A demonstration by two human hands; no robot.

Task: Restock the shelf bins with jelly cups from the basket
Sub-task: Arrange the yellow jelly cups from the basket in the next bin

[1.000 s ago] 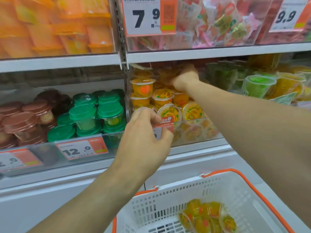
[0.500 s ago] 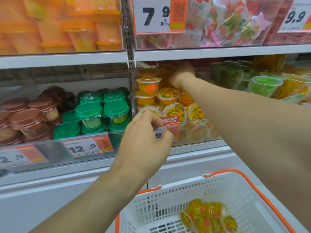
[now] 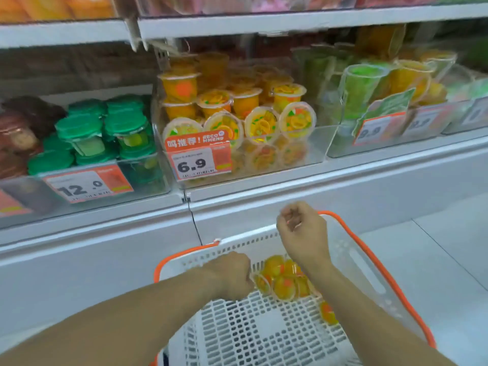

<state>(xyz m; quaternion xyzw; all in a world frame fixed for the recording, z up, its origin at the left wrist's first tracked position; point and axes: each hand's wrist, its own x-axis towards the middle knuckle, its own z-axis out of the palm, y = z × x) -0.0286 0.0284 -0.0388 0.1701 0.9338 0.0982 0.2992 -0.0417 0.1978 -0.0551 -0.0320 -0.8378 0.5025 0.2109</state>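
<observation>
— Both hands are down over the white perforated plastic basket with the orange rim. What is each one doing?

— Left hand is lowered into the basket with its back to the camera and its fingers curled under, right against the pile of orange and yellow jelly cups in clear plastic. Whether it grips a cup I cannot tell; the fingertips are hidden. Right hand hovers above the basket's far rim, fingers loosely curled toward the palm, holding nothing.

— Where do the basket cups lie, and which way do they point?

— They are bunched at the far end of the basket floor, between the two wrists, tumbled on their sides or tilted. One more cup lies apart, near the right forearm. Blur keeps me from telling each cup's axis.

— And the bin on the shelf?

— Clear acrylic bin with the 6.9 price tag sits straight ahead on the middle shelf, well above the basket. Its front row of cups lies tipped over, round printed lids facing outward toward the camera, so their axes run front to back. Behind them, cups stand upright, lids up, stacked in layers.

— Neighbours?

— Green-lidded cups fill the bin to the left, behind a 12.0 tag. Green and yellow cups lean in the bin to the right, behind a 9.9 tag.
</observation>
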